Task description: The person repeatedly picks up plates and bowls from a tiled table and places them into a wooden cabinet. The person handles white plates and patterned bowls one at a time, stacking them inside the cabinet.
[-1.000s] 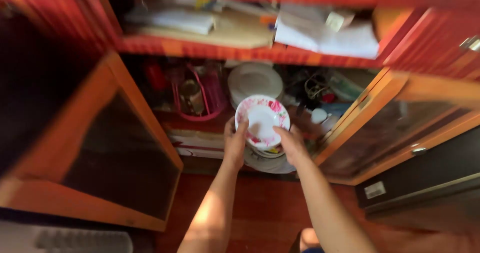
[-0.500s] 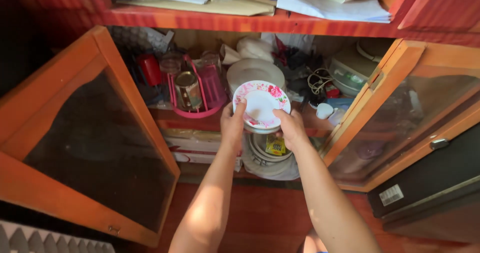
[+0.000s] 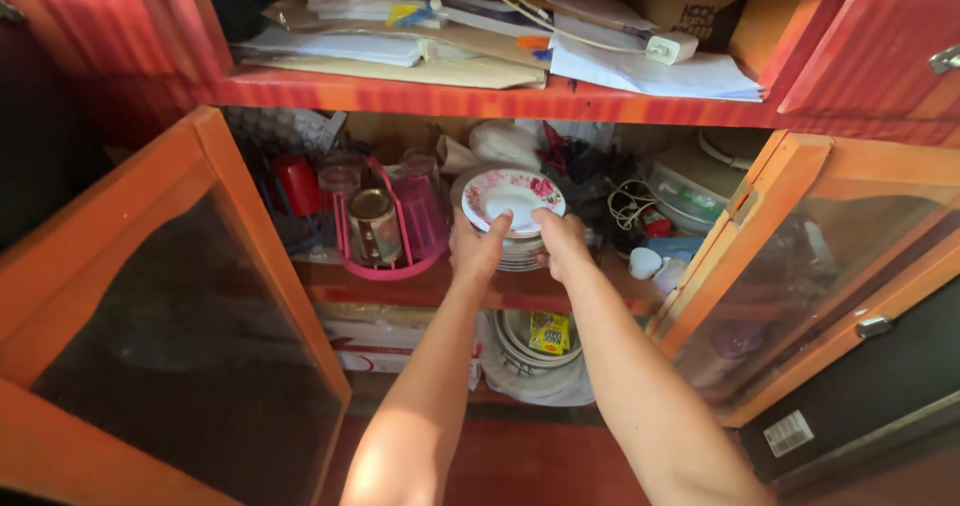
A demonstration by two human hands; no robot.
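Clearly both hands, the left hand point(image 3: 476, 249) and right hand point(image 3: 560, 241), are closed on the rim of the flowered plate point(image 3: 512, 198) over the stacked plates point(image 3: 518, 256) on the middle shelf point(image 3: 420, 288), and a tilt could slide it toward the pink rack point(image 3: 385, 228) at nine o'clock.

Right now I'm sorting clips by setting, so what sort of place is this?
Probably a home storage cupboard: an orange wooden cabinet with glass doors, a stack of white plates topped by a pink-flowered dish held by both hands, and loose papers on the upper shelf.
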